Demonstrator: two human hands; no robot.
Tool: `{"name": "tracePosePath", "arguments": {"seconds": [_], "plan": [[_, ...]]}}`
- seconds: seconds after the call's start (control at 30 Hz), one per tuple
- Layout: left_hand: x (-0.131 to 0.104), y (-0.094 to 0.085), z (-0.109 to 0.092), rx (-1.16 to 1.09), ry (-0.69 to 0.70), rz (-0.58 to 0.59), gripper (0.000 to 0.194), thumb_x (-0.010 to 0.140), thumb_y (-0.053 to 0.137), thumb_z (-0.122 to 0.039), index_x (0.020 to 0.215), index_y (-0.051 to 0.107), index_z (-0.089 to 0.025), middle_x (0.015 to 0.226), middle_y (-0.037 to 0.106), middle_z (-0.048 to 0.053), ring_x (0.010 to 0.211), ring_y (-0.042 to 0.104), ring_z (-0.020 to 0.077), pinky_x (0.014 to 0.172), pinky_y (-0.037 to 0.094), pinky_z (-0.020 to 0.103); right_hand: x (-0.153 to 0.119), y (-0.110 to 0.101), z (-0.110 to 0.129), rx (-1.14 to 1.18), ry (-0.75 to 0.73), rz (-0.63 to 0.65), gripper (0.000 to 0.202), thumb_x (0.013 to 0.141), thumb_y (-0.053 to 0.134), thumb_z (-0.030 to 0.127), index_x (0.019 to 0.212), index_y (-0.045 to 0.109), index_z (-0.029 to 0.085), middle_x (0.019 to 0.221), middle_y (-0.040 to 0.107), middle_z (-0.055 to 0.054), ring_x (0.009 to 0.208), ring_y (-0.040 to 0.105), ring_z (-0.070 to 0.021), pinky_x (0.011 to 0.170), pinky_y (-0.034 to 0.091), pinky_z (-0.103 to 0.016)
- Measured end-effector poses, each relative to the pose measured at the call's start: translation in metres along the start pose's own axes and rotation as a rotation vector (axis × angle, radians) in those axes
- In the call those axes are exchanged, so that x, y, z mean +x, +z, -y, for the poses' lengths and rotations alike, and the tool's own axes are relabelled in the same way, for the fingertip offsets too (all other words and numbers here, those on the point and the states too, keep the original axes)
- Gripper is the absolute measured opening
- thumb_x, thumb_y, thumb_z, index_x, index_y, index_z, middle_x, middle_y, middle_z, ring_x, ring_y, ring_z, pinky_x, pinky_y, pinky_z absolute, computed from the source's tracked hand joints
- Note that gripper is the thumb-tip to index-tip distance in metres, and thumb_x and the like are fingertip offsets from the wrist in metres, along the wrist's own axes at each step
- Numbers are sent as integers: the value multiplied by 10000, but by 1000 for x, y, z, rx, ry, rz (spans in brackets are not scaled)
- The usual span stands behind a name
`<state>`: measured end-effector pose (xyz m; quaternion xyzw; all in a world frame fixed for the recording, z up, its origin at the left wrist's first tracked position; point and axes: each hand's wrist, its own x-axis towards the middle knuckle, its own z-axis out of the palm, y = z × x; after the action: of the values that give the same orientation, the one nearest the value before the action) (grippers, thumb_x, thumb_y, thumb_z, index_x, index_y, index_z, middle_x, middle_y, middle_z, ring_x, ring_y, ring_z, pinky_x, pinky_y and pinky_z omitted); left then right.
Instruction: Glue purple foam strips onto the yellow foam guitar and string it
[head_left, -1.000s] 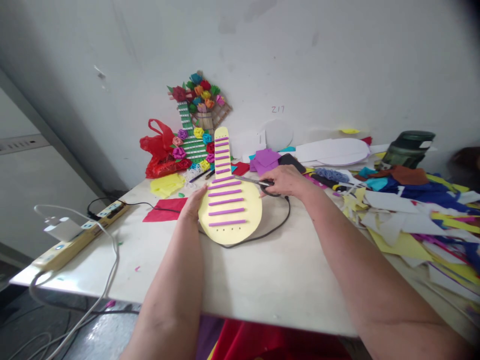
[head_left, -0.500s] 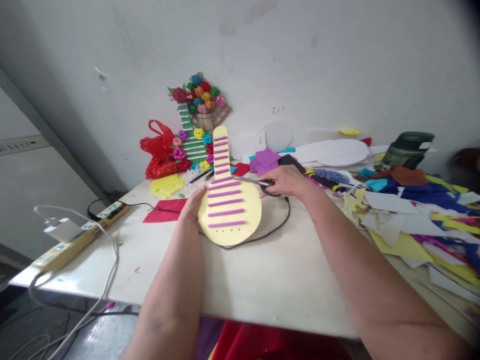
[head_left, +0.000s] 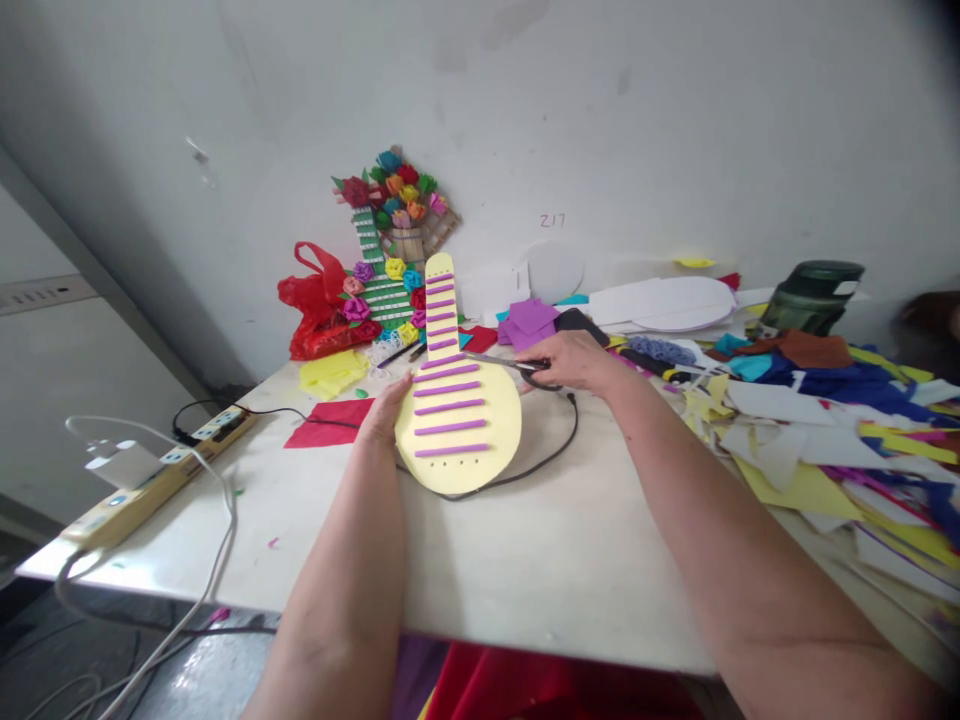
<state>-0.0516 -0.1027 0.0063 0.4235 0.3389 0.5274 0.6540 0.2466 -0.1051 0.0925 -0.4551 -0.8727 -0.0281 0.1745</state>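
Observation:
A pale yellow guitar-shaped cutout [head_left: 499, 425] with several purple strips across its neck and round body is held up above the table. My left hand [head_left: 388, 405] grips its left edge, the fingers partly hidden behind it. In my right hand [head_left: 562, 362] are dark-handled scissors [head_left: 534, 373], their blades pointing left toward the place where neck and body meet. Small dots run along the lower part of the body.
On the white table [head_left: 525, 560], a black cable curves under the cutout. A power strip [head_left: 165, 475] lies left, paper scraps [head_left: 787, 440] and a dark green bottle [head_left: 812, 298] right. Flower crafts [head_left: 386, 300] and a red bag [head_left: 315, 305] stand at the back.

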Motion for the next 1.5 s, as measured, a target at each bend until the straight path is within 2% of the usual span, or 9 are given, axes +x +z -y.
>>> {"name": "tracePosePath", "arguments": {"seconds": [0.23, 0.47, 0.73, 1.1, 1.33, 1.5], "plan": [[0, 0, 0, 6, -3, -2, 424, 780, 513, -401, 1140, 556, -183, 948, 681, 96, 997, 589, 299, 849, 477, 471, 0, -2, 1, -12, -20, 16, 356, 691, 580, 314, 1040, 653, 306, 811, 697, 14, 670, 561, -115, 579, 319, -222], [-2, 2, -1, 18, -25, -4, 430, 774, 511, -415, 1135, 558, -185, 953, 680, 99, 991, 591, 301, 857, 466, 483, 0, -5, 3, -60, -47, 31, 372, 710, 566, 319, 1076, 632, 313, 888, 694, 0, 745, 585, -137, 610, 336, -229], [0, 1, 0, -27, -28, -16, 364, 770, 520, -376, 1075, 591, -189, 955, 680, 92, 1010, 581, 299, 864, 465, 476, 0, -3, 0, -70, -41, -7, 359, 702, 585, 338, 1057, 638, 328, 909, 694, 12, 788, 595, -148, 619, 344, -232], [2, 0, 0, -15, -6, 21, 366, 790, 505, -358, 1106, 580, -189, 969, 676, 93, 1000, 589, 283, 870, 466, 456, -4, -13, -7, -50, 46, -30, 371, 674, 599, 393, 1042, 638, 364, 934, 687, 40, 797, 593, -147, 608, 354, -232], [6, 0, 2, -60, -5, 47, 438, 778, 531, -325, 1148, 539, -91, 964, 673, 119, 957, 607, 285, 874, 464, 430, 2, -3, -10, -60, -58, -42, 402, 685, 585, 343, 1085, 614, 335, 1067, 648, 42, 878, 588, -159, 644, 366, -238], [5, 7, 1, -42, -6, 62, 389, 792, 515, -301, 1134, 561, -122, 990, 669, 101, 988, 591, 294, 882, 460, 419, 3, 2, -15, -61, -84, -63, 417, 697, 567, 302, 1112, 594, 333, 1074, 641, 43, 868, 583, -151, 659, 365, -235]]}}
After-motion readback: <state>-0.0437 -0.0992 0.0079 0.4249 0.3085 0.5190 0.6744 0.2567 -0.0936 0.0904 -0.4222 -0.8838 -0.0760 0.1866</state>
